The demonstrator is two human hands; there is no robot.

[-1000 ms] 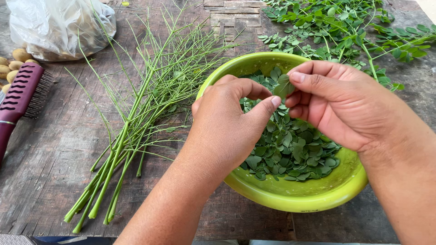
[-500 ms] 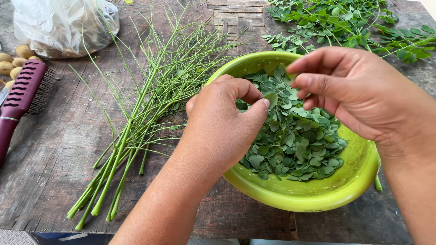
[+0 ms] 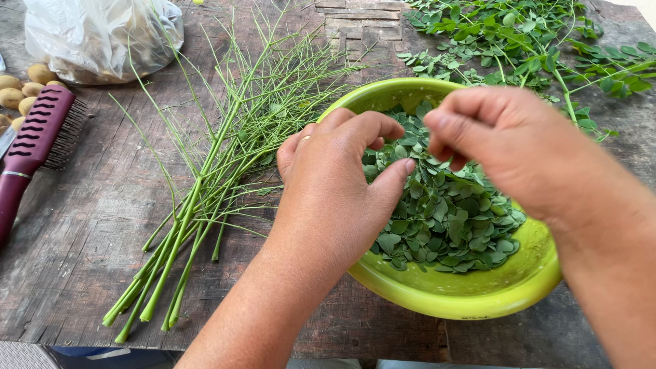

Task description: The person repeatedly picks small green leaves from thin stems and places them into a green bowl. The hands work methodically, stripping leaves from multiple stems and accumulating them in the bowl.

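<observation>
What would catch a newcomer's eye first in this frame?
A lime-green bowl heaped with small dark leaves sits at centre right, with the left hand and right hand over it. Left of it lie stripped green stems on the wooden table; leafy sprigs fill the top right.

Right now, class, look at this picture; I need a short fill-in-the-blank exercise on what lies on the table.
1. Both hands, the left hand and the right hand, are over a lime-green ____ of small leaves.
2. The bare stems lie to the ____ of it.
3. The brush at the table's left edge has a ____ handle.
4. The clear ____ bag lies at the far left.

Missing words: bowl; left; maroon; plastic
</observation>
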